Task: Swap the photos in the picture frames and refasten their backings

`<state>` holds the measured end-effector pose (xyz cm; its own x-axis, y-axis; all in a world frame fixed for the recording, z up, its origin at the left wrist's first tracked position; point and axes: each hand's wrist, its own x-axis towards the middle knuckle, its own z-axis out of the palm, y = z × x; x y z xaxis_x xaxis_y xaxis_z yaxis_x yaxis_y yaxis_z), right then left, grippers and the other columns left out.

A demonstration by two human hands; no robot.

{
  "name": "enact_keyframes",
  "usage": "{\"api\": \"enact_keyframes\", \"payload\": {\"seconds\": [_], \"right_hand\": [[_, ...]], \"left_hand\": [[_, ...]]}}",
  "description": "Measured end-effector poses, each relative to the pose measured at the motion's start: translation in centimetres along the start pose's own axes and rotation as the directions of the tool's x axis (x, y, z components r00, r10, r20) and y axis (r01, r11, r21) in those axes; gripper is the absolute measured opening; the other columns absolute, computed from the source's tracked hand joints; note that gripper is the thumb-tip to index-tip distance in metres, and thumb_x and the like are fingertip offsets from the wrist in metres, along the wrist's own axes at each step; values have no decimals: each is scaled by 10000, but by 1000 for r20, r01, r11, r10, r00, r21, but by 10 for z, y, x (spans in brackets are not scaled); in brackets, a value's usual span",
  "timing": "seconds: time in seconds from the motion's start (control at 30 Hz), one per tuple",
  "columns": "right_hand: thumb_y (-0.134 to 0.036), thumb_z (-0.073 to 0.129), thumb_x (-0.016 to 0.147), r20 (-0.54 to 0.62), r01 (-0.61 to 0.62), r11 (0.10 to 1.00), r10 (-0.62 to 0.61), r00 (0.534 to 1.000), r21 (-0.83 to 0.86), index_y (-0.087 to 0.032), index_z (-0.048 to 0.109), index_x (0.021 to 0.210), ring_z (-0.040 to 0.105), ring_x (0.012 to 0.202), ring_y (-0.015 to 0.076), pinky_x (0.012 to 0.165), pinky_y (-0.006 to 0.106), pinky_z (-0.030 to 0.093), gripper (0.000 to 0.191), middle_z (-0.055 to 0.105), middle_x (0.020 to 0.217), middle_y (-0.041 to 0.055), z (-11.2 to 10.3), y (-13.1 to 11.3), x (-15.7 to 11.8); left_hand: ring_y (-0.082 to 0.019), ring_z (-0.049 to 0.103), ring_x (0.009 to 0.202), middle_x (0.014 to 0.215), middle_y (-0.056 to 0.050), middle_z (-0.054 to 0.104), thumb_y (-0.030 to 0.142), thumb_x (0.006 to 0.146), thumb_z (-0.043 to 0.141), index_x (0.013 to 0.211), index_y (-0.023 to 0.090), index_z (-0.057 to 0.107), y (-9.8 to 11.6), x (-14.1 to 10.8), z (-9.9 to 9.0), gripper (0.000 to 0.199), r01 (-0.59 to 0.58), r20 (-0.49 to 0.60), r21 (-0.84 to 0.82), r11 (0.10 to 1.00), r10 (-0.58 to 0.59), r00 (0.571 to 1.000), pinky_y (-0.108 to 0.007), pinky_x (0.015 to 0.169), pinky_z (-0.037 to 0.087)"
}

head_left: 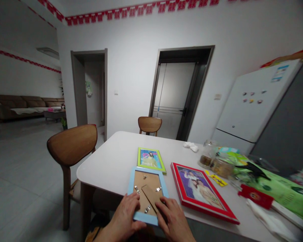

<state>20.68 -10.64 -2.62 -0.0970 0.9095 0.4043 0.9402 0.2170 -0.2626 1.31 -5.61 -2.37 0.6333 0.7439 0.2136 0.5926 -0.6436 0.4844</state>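
A light-blue picture frame [131, 183] lies back side up at the near edge of the table, its brown backing board showing several metal clips and a stand flap. My left hand [126, 213] grips its lower left side, fingers bent over the edge onto the backing and thumb by the bottom rail. On the lower right, my right hand [173, 218] holds the same frame, with fingertips on the board near the flap. Just beyond it lies a green picture frame [151, 158] with a photo facing up. A larger red picture frame [200, 191], also photo up, rests to the right.
Glass jars [209, 154], a yellow packet [218, 179], a red envelope [256, 196] and green bags [282, 191] crowd the table's right side. A crumpled tissue [191, 146] is near the far edge. Wooden chairs [74, 144] stand at the left and far sides.
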Motion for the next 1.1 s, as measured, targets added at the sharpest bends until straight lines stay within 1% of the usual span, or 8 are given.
{"api": "enact_keyframes", "payload": {"seconds": [0.13,0.27,0.4,0.6,0.7,0.77,0.93,1.1], "right_hand": [[-267,399,782,101,74,997,-75,992,16,-315,554,997,448,960,200,807,363,347,270,521,1066,41,-8,-20,6],[-307,417,778,185,151,986,-161,970,64,-330,569,949,440,940,186,807,349,332,230,526,1040,18,-17,-35,10],[-359,474,739,198,171,981,-187,962,94,-318,584,942,424,976,193,835,355,320,235,514,1079,17,-17,-33,10],[-356,489,724,180,174,971,-203,963,164,-294,593,940,426,1001,194,863,352,315,247,525,1078,26,-16,-26,9],[-336,413,779,159,129,968,-165,973,217,-265,561,1022,454,965,179,837,319,332,293,542,1047,47,-10,-26,22],[-299,347,815,139,99,970,-132,981,224,-234,567,1022,473,921,166,814,298,337,309,562,992,57,-3,-28,38],[-241,374,796,129,93,990,-107,986,109,-230,631,883,474,836,161,731,276,332,271,589,872,40,17,-38,72],[-178,394,764,143,118,986,-134,981,116,-219,649,763,468,817,151,712,259,320,258,611,839,22,23,-44,80]], "left_hand": [[-234,402,1113,1180,-86,490,329,578,692,863,179,533,3,-1,-1,359,-2,-34,-10,1000,1,999,-419,986,222],[-230,409,1108,1172,-81,499,328,603,671,901,178,530,2,-2,-1,361,2,-33,14,1000,-1,999,-411,991,216],[-227,406,1113,1180,-85,492,356,635,644,981,177,505,1,-2,-1,413,-21,-17,48,999,22,1000,-409,985,225],[-223,401,1119,1185,-90,490,405,637,640,1020,172,490,0,-3,0,472,-21,-24,58,998,22,999,-398,985,231],[-216,406,1112,1178,-73,496,368,609,663,962,182,516,-3,-3,1,426,-6,-33,42,999,8,999,-384,985,233],[-211,403,1111,1184,-60,490,344,590,673,935,191,522,-5,-4,1,406,-11,-32,27,1000,12,999,-373,987,228],[-185,427,1059,1140,-38,503,295,578,679,934,187,493,-5,-7,-5,416,-65,-56,-25,998,64,996,-304,963,257],[-171,469,936,1011,-5,534,265,598,660,876,195,488,-3,-7,-11,334,-68,-48,-53,996,66,997,-261,853,343]]}}
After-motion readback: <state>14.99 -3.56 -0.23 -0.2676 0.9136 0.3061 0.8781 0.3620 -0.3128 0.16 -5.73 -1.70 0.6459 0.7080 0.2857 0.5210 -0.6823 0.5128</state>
